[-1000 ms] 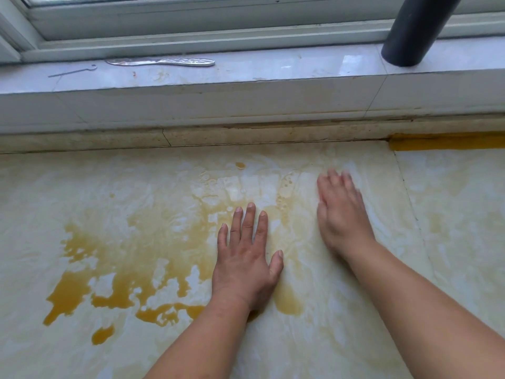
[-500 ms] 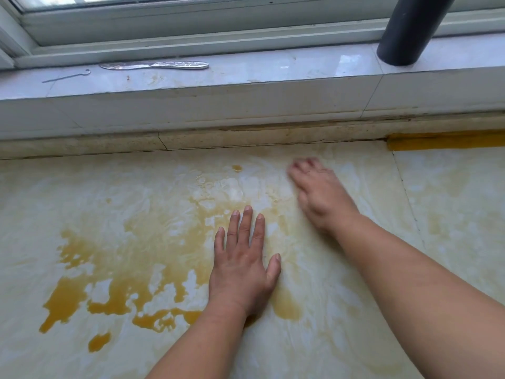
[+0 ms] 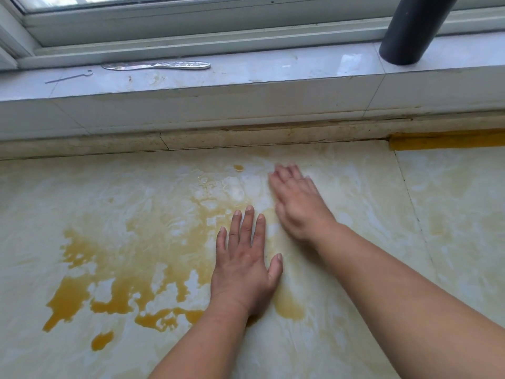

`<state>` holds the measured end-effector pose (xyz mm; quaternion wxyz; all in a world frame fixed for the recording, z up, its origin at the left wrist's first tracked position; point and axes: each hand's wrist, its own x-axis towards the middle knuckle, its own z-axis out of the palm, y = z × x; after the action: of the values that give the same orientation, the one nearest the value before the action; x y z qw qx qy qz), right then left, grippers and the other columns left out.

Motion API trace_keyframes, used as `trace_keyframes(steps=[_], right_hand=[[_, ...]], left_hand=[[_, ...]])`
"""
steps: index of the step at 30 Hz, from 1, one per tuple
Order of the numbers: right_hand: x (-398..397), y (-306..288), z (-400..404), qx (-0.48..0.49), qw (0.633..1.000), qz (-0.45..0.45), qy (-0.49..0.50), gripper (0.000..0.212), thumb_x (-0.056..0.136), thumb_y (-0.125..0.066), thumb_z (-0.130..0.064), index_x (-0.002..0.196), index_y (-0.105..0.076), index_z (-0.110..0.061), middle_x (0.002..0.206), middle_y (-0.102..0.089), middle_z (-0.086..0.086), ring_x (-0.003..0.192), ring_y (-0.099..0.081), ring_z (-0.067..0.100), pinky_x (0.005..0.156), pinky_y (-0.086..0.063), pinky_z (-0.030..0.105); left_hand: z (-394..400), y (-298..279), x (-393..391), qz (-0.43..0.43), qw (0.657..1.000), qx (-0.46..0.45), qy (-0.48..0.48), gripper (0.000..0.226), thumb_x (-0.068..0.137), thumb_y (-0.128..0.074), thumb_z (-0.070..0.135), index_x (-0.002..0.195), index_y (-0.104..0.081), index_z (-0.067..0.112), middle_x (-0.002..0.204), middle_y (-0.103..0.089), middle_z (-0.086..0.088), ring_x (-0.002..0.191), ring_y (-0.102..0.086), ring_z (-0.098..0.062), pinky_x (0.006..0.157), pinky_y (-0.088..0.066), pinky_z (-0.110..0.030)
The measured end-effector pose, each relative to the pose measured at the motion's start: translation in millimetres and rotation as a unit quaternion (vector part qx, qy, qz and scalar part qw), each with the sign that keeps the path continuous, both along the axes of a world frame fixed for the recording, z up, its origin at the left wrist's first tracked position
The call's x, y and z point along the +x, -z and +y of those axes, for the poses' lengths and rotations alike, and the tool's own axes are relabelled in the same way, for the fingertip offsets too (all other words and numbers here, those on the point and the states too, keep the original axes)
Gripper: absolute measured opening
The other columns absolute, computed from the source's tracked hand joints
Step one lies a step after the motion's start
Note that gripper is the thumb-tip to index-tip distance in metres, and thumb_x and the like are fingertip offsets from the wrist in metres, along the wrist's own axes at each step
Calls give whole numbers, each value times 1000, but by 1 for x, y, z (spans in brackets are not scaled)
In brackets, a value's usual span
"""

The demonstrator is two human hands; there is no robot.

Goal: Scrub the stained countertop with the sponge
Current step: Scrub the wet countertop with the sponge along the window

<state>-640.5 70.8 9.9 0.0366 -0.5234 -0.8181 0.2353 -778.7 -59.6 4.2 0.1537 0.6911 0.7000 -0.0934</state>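
Item, near edge of the countertop (image 3: 82,192): two bare forearms enter from the lower right.

Item, stain (image 3: 114,269): amber liquid pooled thickest toward the near left of the countertop, thinning to a pale yellow wash toward the middle; one separate drop lies near the back edge. The surface looks wet and glossy, so likely slippery underhand.

Item, left hand (image 3: 243,272): palm down on the countertop at its middle, fingers straight and slightly spread, gripping nothing, heel at the stain's right margin.

Item, right hand (image 3: 297,203): just beyond and right of the left hand, motion-blurred, fingers extended toward the back edge and pressed flat. Whether anything lies under the palm cannot be told.

Item, sponge: not visible anywhere. If it sits beneath the right hand, it is wholly covered. Judged as a sponge: light, soft, compressible, soaks up liquid; best held across the top with a flat palm and fingers over its long edges, pressing down.

Item, back edge: a stained seam strip, with a yellow strip (image 3: 448,140) at the right.

Item, windowsill (image 3: 273,69): a raised pale ledge carrying a flat silvery utensil (image 3: 155,65) and a thin wire hook (image 3: 68,77) at its left, and a dark cylinder (image 3: 410,31) at its right.
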Motion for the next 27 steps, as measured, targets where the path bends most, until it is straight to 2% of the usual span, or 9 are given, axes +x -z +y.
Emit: trace_keyframes(steps=[5, 8, 12, 14, 17, 19, 25, 27], right_hand=[[34, -2, -62, 2, 994, 24, -110, 67, 97, -37, -26, 161, -17, -29, 169, -4, -12, 155, 10, 9, 125, -2, 37], [63, -1, -121, 20, 993, 3, -117, 68, 96, -39, -29, 160, -19, -30, 169, -5, -13, 156, 4, 12, 125, -8, 38], [74, 2, -168, 35, 994, 1, -104, 72, 89, -46, -27, 159, -28, -24, 169, -15, -6, 156, -11, 20, 118, -17, 43], [67, 5, -155, 35, 995, 3, -88, 70, 92, -41, -28, 159, -25, -26, 169, -10, -9, 156, -5, 17, 119, -14, 42], [45, 3, -104, 21, 999, 8, -48, 66, 98, -30, -29, 161, -12, -29, 169, 5, -13, 154, 16, 9, 126, -3, 39], [27, 0, -70, 9, 1000, 7, -13, 65, 101, -31, -25, 162, -6, -30, 168, 11, -14, 151, 23, 7, 126, 3, 40], [24, -4, -47, 16, 1000, -1, -7, 63, 104, -33, -25, 161, -8, -33, 168, 6, -16, 153, 16, 7, 125, 2, 39], [46, -4, -41, 18, 999, -6, 44, 63, 103, -35, -23, 161, -12, -32, 168, 2, -15, 154, 11, 8, 125, 0, 39]], left_hand=[[-1, 0, -1, -10, 1000, -1, -4, 88, 91, 3, 65, 159, 31, 16, 161, 48, 0, 149, 44, -17, 127, 15, -48], [-1, -1, -3, -17, 1000, -5, 3, 89, 88, 4, 61, 159, 31, 14, 160, 50, 0, 148, 45, -18, 127, 17, -48], [-1, -1, -2, -19, 1000, -4, 5, 88, 88, 3, 58, 158, 32, 13, 159, 51, -1, 148, 45, -19, 127, 17, -49], [0, -2, -2, -15, 1000, -5, 4, 88, 88, 3, 58, 158, 32, 13, 159, 51, -1, 148, 45, -19, 127, 17, -49], [0, -1, -2, -8, 1000, -6, 3, 88, 87, 4, 58, 158, 31, 14, 159, 51, -1, 148, 45, -19, 127, 17, -49], [1, 0, -1, -8, 1000, -2, 2, 88, 87, 4, 58, 159, 31, 14, 160, 50, -1, 149, 44, -18, 127, 17, -49], [1, 1, -2, -17, 1000, 6, -3, 90, 87, 0, 59, 162, 25, 15, 164, 44, 0, 150, 42, -17, 128, 14, -48], [0, 1, -2, -15, 1000, 6, -1, 89, 88, -1, 58, 161, 26, 15, 163, 46, 0, 150, 42, -18, 128, 14, -49]])
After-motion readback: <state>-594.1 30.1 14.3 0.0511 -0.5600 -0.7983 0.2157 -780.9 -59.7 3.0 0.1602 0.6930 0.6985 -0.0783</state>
